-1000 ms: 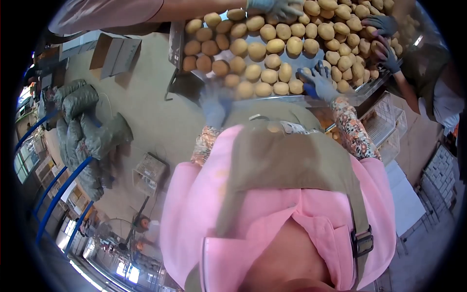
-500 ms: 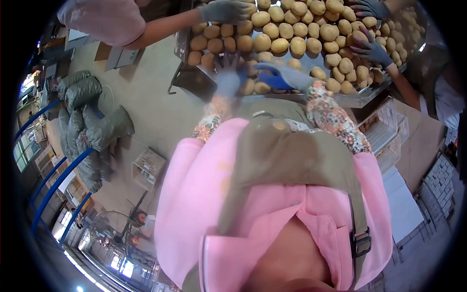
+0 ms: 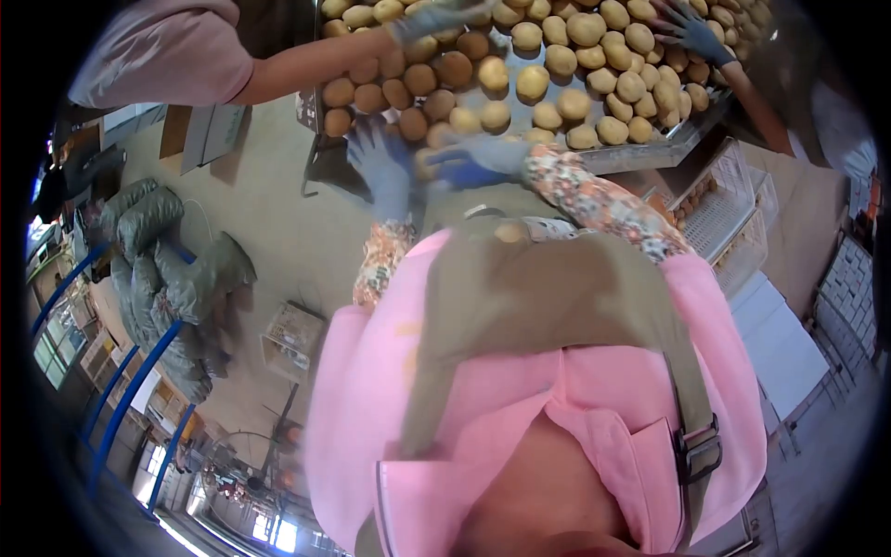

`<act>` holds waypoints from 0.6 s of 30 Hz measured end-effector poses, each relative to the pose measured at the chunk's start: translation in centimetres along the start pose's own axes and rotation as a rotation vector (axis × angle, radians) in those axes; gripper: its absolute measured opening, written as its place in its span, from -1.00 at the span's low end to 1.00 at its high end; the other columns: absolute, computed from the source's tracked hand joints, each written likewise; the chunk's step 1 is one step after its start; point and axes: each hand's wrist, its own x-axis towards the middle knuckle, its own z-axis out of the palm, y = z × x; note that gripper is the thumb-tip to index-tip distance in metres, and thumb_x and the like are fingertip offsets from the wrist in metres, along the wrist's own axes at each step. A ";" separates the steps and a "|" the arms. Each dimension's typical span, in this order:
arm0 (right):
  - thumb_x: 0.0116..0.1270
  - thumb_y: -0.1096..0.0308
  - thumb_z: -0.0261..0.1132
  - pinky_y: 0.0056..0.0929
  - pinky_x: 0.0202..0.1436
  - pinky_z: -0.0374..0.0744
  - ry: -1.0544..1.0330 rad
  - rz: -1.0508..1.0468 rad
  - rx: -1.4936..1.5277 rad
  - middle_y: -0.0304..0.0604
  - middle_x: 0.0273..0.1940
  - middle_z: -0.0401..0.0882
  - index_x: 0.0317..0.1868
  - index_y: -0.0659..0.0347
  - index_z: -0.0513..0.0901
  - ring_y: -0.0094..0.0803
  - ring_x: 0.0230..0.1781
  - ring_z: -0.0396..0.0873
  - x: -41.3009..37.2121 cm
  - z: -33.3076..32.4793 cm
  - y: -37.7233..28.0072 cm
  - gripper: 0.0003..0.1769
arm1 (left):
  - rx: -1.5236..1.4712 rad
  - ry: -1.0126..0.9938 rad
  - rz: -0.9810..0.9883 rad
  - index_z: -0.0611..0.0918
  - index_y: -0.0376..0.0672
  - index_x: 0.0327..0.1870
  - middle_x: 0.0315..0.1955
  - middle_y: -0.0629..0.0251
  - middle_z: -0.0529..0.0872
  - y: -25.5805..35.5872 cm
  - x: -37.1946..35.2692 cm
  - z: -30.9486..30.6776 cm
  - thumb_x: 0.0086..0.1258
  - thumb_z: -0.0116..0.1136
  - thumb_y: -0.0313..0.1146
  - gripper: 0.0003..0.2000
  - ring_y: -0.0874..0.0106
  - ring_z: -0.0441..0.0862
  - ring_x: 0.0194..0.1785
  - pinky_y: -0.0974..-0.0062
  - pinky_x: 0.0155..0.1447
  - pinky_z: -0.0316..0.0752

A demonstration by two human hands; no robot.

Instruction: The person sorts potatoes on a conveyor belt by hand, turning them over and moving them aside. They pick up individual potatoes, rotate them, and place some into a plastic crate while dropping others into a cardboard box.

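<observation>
Many potatoes (image 3: 532, 84) lie over a metal sorting table (image 3: 640, 158), the shaded ones at the left looking browner. My left hand (image 3: 379, 167), in a grey-blue glove, is at the table's near left corner, its fingers spread beside the brown potatoes (image 3: 412, 123). My right hand (image 3: 478, 160), gloved in grey and blue and somewhat blurred, stretches leftward along the near edge. Its extended fingers are right by the front potatoes, with none gripped. Flowered sleeve covers reach up both my forearms.
A co-worker's gloved hand (image 3: 436, 20) reaches across from the left, another's gloved hand (image 3: 691, 32) from the right. White plastic crates (image 3: 729, 204) stand at the right under the table edge. Stuffed green sacks (image 3: 148, 269) and an open cardboard box (image 3: 204, 135) are at the left.
Both my hands have shifted left along the near edge, and the view has shifted too. Potatoes near my hands have moved left. One of the right co-worker's hands is no longer distinct.
</observation>
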 end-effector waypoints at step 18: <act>0.30 -0.06 0.22 0.04 0.39 0.21 0.209 0.354 0.329 0.12 0.40 0.25 0.20 -0.24 0.59 0.03 0.39 0.26 -6.7 1.3 14.5 -0.54 | -0.034 -0.091 0.014 0.28 -0.01 0.44 0.44 0.08 0.22 2.8 -3.0 -2.5 0.41 -0.01 -0.25 -0.45 -0.03 0.04 0.50 -0.10 0.47 -0.06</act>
